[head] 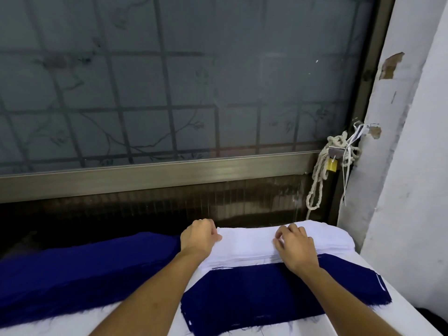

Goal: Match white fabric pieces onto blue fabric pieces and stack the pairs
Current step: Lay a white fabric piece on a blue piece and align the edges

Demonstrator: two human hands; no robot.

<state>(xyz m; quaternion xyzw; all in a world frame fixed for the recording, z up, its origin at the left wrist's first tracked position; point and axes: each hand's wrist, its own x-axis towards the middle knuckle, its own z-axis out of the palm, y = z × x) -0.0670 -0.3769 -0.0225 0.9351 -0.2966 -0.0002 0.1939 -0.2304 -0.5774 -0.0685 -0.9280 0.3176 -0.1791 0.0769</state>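
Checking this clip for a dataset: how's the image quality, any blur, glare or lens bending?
Head view is dim and bluish, frosted window dull grey; head view's wide lens bows the window rail; in head view the left hand, right hand and white fabric look sharp, no glare.

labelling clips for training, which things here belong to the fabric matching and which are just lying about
Job:
white fabric stack, gripped by left hand and right hand
blue fabric piece in front of it
blue fabric pile at left

Lying about:
rope
padlock
window behind
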